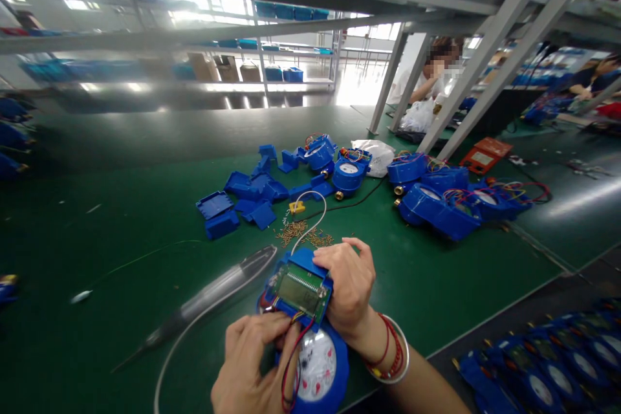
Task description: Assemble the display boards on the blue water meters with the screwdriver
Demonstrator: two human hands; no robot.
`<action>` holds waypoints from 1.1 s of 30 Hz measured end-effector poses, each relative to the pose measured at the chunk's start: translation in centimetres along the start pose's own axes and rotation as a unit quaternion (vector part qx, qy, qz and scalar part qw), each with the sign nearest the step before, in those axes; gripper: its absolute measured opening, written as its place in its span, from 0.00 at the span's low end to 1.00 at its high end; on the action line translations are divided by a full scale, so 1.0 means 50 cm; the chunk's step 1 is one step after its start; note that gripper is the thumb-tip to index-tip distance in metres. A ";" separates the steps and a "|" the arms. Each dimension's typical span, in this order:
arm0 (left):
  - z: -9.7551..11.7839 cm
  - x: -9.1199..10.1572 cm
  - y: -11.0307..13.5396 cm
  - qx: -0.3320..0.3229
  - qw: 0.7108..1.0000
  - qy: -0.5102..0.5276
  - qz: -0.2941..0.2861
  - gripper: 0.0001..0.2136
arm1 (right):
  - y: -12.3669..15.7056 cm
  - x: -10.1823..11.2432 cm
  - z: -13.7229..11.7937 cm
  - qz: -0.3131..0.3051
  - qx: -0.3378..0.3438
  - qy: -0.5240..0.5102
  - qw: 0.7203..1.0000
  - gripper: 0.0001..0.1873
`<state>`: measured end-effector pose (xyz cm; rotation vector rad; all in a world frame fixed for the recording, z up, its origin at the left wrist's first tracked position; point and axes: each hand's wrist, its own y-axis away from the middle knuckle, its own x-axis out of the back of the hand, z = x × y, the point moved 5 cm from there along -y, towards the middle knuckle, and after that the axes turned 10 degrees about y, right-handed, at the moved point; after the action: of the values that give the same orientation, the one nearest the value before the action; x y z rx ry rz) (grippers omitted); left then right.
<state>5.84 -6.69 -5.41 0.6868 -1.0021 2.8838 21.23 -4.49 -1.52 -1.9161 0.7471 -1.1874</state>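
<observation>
A blue water meter [334, 362] with a round white dial lies at the table's near side. On its upper part sits a green circuit board with a grey display [297, 291], set in a blue housing. My right hand [347, 284] grips the far right edge of that housing. My left hand [259, 359] is closed at the housing's lower left, fingers pressed together by the thin red, black and yellow wires [297, 352]. What its fingertips hold is hidden. An electric screwdriver [213, 297] lies to the left of the meter, its cable running toward me.
Small brass screws [305, 233] lie in a pile beyond the meter, near a yellow piece [297, 207]. Blue plastic covers [257, 187] and several other meters [431, 207] stand farther back. More meters [548, 362] fill the lower right. Shelf posts [490, 58] rise at the back right; a person [427, 81] sits beyond.
</observation>
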 end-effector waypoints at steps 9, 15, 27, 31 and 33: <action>-0.015 0.012 -0.028 0.110 0.989 0.090 -0.043 0.06 | 0.003 0.004 0.000 0.014 0.022 -0.011 1.000 0.14; -0.016 0.012 -0.026 0.154 0.980 0.112 -0.062 0.05 | 0.004 0.004 -0.005 0.046 0.032 -0.009 0.998 0.15; -0.011 0.000 -0.019 0.242 0.964 0.098 -0.056 0.09 | 0.007 0.010 -0.005 0.066 0.045 0.004 0.997 0.16; -0.009 -0.002 -0.018 0.223 0.968 0.094 -0.061 0.09 | 0.010 0.007 0.001 0.065 0.036 -0.027 0.997 0.15; -0.011 -0.004 -0.017 0.208 0.972 0.087 -0.069 0.09 | 0.013 0.004 0.005 0.058 0.028 -0.046 0.997 0.15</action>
<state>5.95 -5.65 -5.38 0.4762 -0.3163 2.9833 21.50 -4.95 -2.05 -1.8425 0.7557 -1.0314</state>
